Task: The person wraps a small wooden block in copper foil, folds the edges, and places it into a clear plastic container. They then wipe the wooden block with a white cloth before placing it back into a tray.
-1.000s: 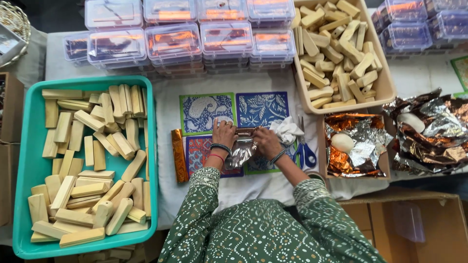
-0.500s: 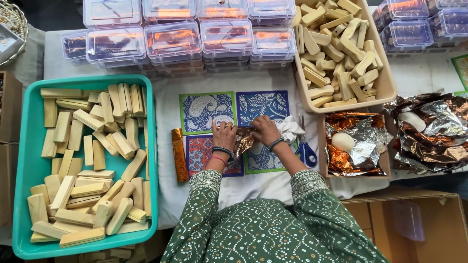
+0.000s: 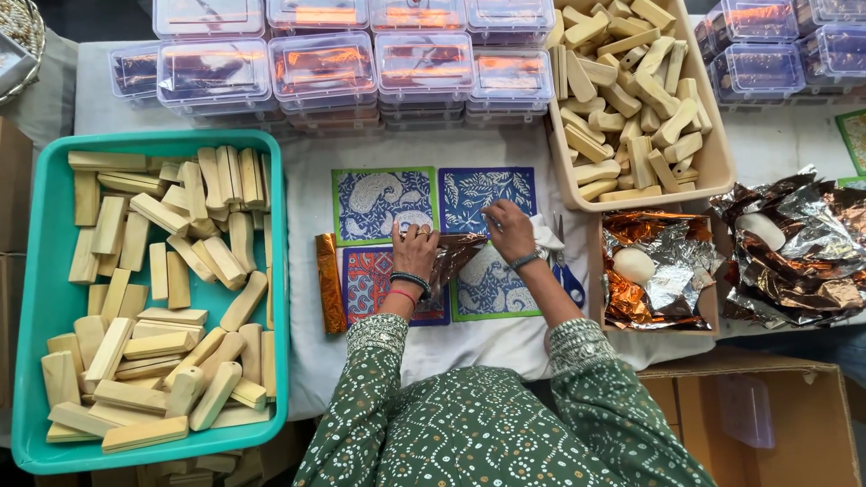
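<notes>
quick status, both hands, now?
Left hand: fingers pressing down on the foil sheet.
Right hand: fingers pinching the same foil sheet's far edge.

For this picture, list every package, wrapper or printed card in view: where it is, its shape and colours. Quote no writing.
Clear plastic boxes: stacked along the top, rectangular, orange-brown contents.
Patterned cards: centre, four squares, blue, red and green.
Foil sheet: between left hand and right hand, copper and silver.
Wrapped bar: left of cards, long, copper.
Crumpled foil: right, copper-silver.
Cardboard box: bottom right, brown.
</notes>
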